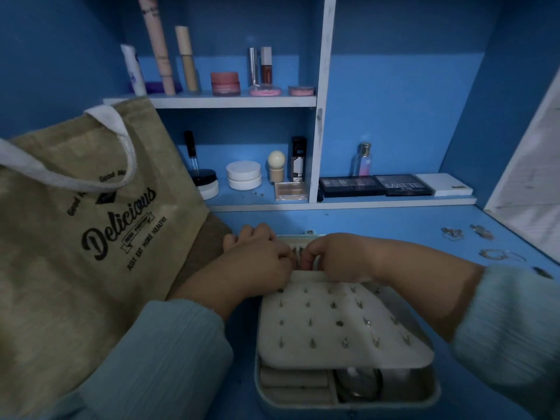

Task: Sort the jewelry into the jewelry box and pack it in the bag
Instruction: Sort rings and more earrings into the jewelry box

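An open pale jewelry box (424, 398) lies on the blue desk in front of me. Its cream earring panel (339, 322), dotted with several studs, is flipped down over the lower tray. Both hands meet at the panel's far edge. My left hand (257, 259) and my right hand (330, 256) have curled fingers pinching at something small there; the item itself is hidden. A burlap tote bag (75, 237) printed "Delicious" stands at the left, touching my left forearm. Loose silver jewelry (451, 233) lies on the desk at the right.
More rings and hoops (497, 255) lie near the right edge. White shelves (230, 101) behind hold cosmetics: tubes, jars, compacts. Eyeshadow palettes (375, 185) sit on the lower ledge with a small bottle. A white panel (527, 177) closes off the right side.
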### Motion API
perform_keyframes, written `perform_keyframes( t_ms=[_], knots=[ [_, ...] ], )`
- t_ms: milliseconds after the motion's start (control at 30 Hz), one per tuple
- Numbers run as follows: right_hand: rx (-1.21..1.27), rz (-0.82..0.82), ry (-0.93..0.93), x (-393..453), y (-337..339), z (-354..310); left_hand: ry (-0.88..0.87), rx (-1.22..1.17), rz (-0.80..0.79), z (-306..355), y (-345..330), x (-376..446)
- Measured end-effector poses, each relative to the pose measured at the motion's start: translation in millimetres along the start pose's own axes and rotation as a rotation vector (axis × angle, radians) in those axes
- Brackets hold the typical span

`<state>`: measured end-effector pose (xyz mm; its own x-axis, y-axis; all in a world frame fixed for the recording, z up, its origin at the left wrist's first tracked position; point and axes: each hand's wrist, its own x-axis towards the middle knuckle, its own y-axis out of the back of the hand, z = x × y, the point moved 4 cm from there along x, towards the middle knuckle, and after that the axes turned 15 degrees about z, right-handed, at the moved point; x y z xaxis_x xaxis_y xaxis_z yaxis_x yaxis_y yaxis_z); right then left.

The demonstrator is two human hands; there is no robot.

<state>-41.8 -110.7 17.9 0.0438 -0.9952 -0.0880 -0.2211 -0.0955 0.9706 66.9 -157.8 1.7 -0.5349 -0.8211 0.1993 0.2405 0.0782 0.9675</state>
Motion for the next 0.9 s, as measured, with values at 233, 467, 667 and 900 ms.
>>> perform_keyframes(
  t_ms=[233, 467, 667, 900],
  knots=[
    [-0.036, -0.012, -0.026, -1.1, -0.2, -1.6, 0.034, -0.002, -0.031, -1.6, -3.2, 0.2],
    [-0.006, -0.015, -0.042, -0.1, 0.9, 1.0, 0.064, -0.061, 0.043, -3.5, 0.5, 0.0],
    [0.020, -0.020, -0.045, -1.5, 2.8, 0.7, 0.036, -0.030, -0.043, -1.9, -2.9, 0.4],
    [0.186, 0.110, -0.088, -4.8, 5.8, 16.9, 0.028, -0.012, -0.044, 5.5, 2.9, 4.4]
  ],
)
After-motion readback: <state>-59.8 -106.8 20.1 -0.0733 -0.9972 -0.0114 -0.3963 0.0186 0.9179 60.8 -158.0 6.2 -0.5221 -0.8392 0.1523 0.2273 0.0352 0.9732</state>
